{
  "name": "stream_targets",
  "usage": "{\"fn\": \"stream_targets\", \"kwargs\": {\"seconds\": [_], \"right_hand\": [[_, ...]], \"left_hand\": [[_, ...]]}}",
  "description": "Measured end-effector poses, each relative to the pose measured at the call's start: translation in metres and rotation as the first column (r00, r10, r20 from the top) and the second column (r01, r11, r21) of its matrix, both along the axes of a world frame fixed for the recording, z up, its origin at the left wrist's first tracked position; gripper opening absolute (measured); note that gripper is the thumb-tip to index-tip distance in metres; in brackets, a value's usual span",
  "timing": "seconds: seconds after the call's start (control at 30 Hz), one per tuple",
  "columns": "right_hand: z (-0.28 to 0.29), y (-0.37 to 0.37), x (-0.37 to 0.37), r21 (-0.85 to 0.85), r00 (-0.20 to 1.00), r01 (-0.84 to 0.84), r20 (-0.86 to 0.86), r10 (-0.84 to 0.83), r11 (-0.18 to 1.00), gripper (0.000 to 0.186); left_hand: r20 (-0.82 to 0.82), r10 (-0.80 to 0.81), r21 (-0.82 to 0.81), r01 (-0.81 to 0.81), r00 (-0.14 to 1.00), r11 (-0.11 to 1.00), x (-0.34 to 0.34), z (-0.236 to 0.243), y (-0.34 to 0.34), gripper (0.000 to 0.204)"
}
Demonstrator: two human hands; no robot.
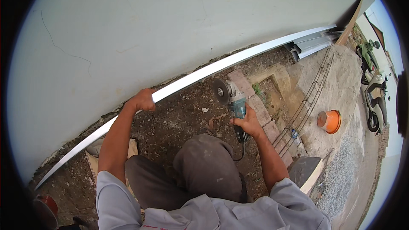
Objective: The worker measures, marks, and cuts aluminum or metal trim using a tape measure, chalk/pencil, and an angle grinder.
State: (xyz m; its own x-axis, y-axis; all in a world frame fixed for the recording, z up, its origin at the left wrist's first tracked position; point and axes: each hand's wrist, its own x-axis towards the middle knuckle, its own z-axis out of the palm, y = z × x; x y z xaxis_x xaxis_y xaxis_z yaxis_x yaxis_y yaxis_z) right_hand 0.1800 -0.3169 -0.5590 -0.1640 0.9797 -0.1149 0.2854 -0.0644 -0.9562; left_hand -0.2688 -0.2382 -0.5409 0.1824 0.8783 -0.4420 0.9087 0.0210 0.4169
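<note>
A long, shiny metal channel (213,67) runs along the foot of the pale wall, from the lower left to the upper right. My left hand (141,101) is wrapped around it, left of its middle. In my right hand (248,121) is a teal and black angle grinder (238,107), its disc (221,92) facing up and toward the wall. The disc stands apart from the channel, over bare soil. A black cord leaves the grinder's lower end. Whether the disc is spinning I cannot tell.
The pale wall (140,30) rises close behind the channel. More metal profiles (313,44) lie at the upper right. A wire rebar frame (309,98), paving bricks (255,105), an orange bucket (329,122) and a grey box-like block (306,169) are on the right. Motorbikes (375,102) stand farther off.
</note>
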Motion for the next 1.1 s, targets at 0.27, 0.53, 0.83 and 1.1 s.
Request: {"fn": "stream_targets", "kwargs": {"seconds": [0.27,0.53,0.83,1.1], "right_hand": [[-0.009,0.004,-0.008,0.067,0.992,-0.012,0.129,0.003,0.998,0.064],[-0.023,0.005,-0.02,0.044,0.995,-0.037,0.089,0.033,0.998,0.067],[-0.007,0.005,-0.026,0.038,0.998,-0.04,0.051,0.038,0.998,0.062],[-0.013,0.011,-0.028,0.015,0.995,-0.058,0.088,0.056,0.998,0.067]], "left_hand": [[0.046,-0.064,0.007,0.063,0.997,0.998,0.01,-0.006,-0.018,0.072],[0.026,-0.004,-0.062,0.006,1.0,0.998,0.011,-0.014,-0.02,0.074],[0.064,-0.004,-0.091,0.01,0.998,0.996,0.015,-0.014,-0.024,0.072],[0.052,-0.042,-0.076,0.046,0.998,0.996,0.013,-0.029,-0.025,0.072]]}}
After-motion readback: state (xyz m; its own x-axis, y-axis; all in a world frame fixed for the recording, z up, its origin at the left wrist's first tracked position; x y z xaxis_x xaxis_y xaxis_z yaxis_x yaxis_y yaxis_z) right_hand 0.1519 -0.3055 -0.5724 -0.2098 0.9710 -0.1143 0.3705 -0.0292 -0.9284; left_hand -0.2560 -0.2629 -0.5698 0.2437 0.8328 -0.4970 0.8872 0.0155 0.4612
